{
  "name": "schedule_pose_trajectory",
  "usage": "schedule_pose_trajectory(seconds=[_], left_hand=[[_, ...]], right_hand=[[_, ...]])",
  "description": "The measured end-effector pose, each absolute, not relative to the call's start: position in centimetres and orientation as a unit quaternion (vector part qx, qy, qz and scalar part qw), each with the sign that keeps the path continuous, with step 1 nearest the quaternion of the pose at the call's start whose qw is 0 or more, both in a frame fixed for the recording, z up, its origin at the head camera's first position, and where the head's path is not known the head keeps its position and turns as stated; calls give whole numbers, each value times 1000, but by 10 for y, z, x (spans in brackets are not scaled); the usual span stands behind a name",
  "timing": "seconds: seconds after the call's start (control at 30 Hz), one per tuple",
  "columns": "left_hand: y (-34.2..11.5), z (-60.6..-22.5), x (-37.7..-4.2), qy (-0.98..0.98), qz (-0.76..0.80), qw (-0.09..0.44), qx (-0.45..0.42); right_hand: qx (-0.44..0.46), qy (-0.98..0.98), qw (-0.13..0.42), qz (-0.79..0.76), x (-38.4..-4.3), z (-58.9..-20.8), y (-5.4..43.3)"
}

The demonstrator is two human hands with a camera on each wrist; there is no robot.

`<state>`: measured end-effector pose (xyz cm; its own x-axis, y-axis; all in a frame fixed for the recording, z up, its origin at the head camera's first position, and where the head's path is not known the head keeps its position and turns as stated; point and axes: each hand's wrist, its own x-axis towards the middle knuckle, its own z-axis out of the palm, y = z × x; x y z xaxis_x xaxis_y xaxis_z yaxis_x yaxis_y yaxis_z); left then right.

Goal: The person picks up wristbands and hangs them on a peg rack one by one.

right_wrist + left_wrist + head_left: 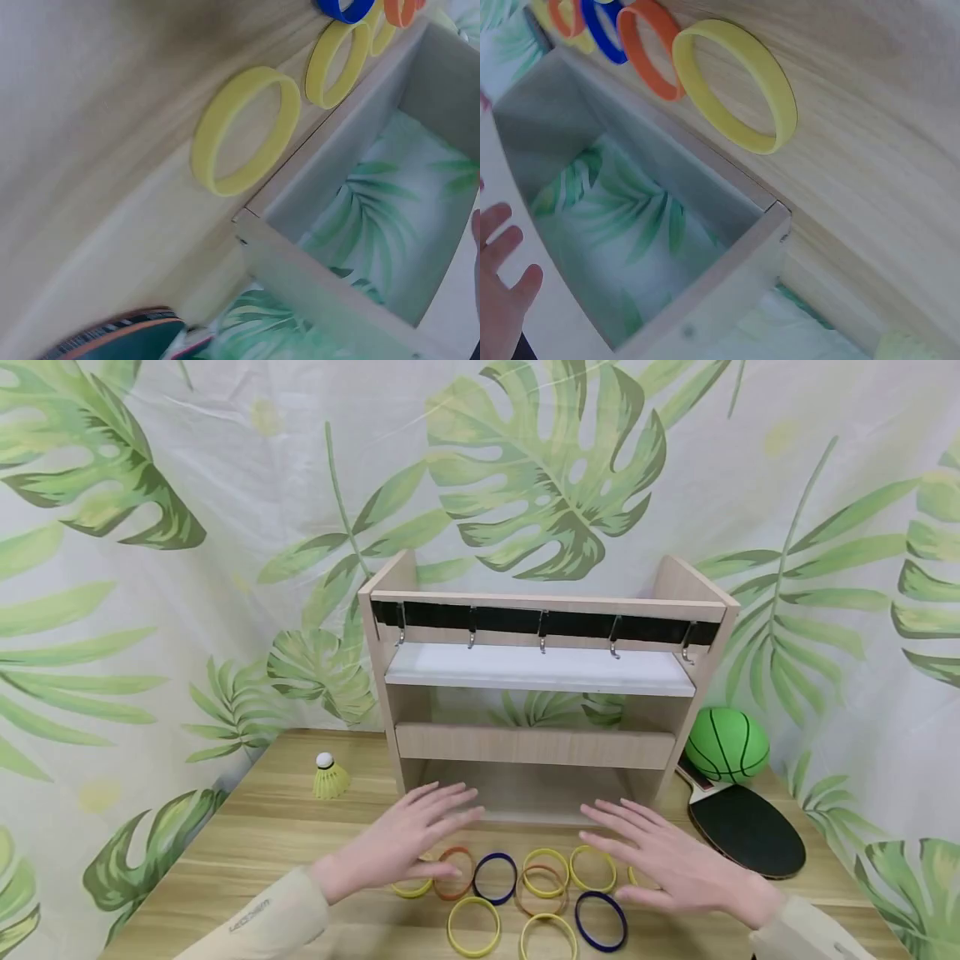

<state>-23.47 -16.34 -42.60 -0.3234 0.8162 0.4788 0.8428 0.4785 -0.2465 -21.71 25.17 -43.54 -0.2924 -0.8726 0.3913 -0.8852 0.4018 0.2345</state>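
My left hand [408,837], fingers extended, hovers over the left end of a group of silicone wristbands and holds nothing. Opposite it, my right hand [660,856] is spread with straight fingers above the group's right end. Between and below them lie several bands: an orange wristband [439,861], a blue wristband [495,855], a front yellow wristband [452,935] and another blue wristband [623,920]. The right hand partly covers a yellow wristband [208,150]; the left partly covers another yellow wristband [784,97]. Just behind the bands stands a wooden rack [536,745].
Several metal hooks [543,633] hang along a black strip at the rack's top, above a white shelf [536,668]. A yellow shuttlecock [331,781] stands left of the rack. At right are a green ball [727,744] and a black table tennis paddle [746,831].
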Motion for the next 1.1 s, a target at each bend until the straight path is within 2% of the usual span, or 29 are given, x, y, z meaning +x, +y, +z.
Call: schedule_pose_trajectory(seconds=[0.37, 0.7, 0.9, 1.1], left_hand=[[-191, -404, -243, -826, -236, 374, -349], [-205, -376, -261, -805, -409, 403, -152], [-206, -362, -270, -823, -437, 354, -76], [-208, -351, -278, -859, -445, 245, -57]], right_hand=[[374, -883, 262, 111, -212, -455, 278], [267, -937, 162, 156, -214, -465, 295], [261, -947, 109, 155, -220, -470, 304], [273, -945, 41, 173, -225, -475, 311]])
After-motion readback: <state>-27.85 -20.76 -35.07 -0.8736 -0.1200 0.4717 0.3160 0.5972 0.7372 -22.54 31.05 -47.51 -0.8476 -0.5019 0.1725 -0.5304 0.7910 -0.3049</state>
